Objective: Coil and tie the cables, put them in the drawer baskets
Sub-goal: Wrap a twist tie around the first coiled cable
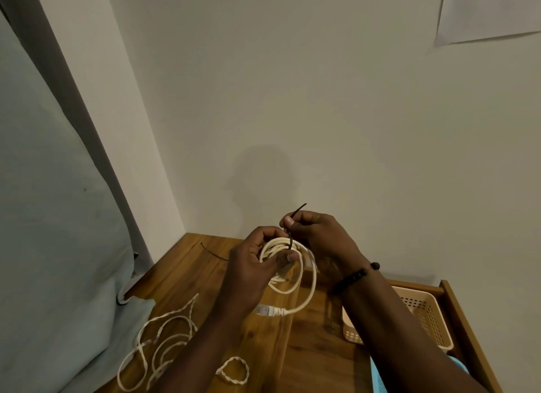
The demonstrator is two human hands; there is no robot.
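Observation:
A cream network cable (304, 275) is wound into a coil and held above the wooden tabletop (310, 354). My left hand (251, 272) grips the coil at its top left, thumb across the strands. A black cable tie (291, 240) loops around the coil's top; my right hand (319, 240) pinches the tie's tail, which sticks up past the fingers. The cable's clear plug (265, 310) dangles below the coil. A beige perforated basket (421, 319) sits in the open drawer at right, partly hidden by my right forearm.
A loose twisted white cable (164, 343) sprawls on the tabletop's front left. A spare black tie (212, 253) lies near the back corner. A pale blue cloth (58, 231) hangs at left. A blue basket edge (377, 375) shows under my right arm.

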